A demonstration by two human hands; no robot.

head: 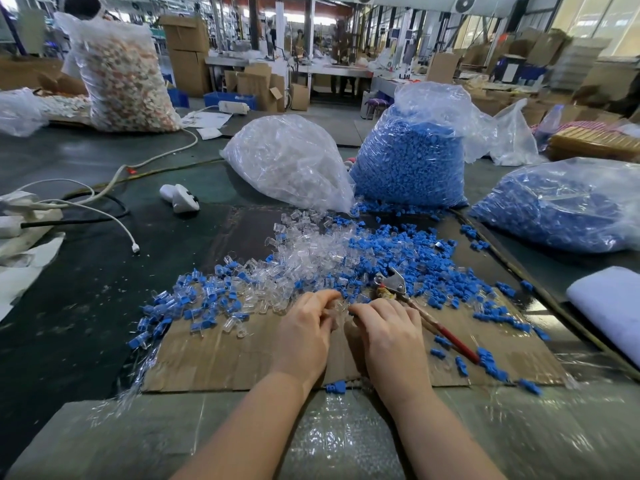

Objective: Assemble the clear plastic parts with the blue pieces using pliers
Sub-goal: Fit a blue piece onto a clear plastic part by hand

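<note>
Cardboard sheet [214,358] on dark green table [86,289] — factory hall behind

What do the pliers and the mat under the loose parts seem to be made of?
Pliers: the head looks like bare grey metal, dull with a few glints; the handles seem coated in red plastic or rubber. Mat: brown corrugated cardboard, matte, with a flat cut edge, apparently under clear film that glares.

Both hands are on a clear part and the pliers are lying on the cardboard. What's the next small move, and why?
Probably the right hand should reach for the pliers beside it. Both hands pinch a clear part between them, the left hand can hold it alone, and the pliers lie unheld among the blue pieces.
</note>
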